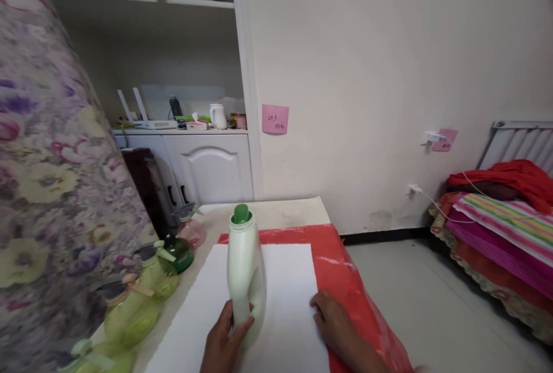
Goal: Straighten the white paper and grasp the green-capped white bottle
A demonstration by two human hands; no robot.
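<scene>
White bottle (pixel 245 272) upright on white sheet (pixel 285 281), clasped low by left hand (pixel 222 338); right hand (pixel 334 324) flat, unclenched beside.

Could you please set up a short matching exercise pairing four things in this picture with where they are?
Things:
1. white bottle
2. right hand
3. pink note
4. white mug

Places:
A. stuck on the wall
B. on the cabinet counter
C. gripped by the left hand
D. resting at the white sheet's edge

Pairs: 1-C, 2-D, 3-A, 4-B
</scene>
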